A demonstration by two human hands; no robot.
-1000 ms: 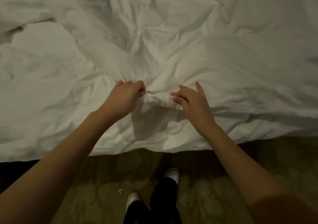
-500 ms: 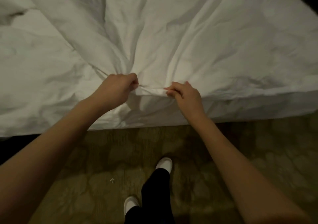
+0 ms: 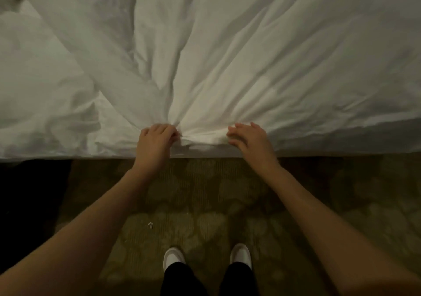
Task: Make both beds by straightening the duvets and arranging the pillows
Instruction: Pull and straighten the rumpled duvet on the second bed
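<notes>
Both feet now standing side by side on the patterned carpet [image 3: 205,195], left hand [image 3: 155,144] pinching the white duvet [image 3: 227,68] edge at the bed's near side, right hand [image 3: 250,139] resting loosely beside it, grip relaxed.

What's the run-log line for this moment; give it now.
left hand grips duvet edge | right hand fingers on edge | creases fan out

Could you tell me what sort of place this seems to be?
Probably a hotel bedroom, though it could be a private one. A plain white duvet covers a bed, a patterned carpet lies below, and the left hand has a grip on the duvet's edge while the right hand rests there.
</notes>
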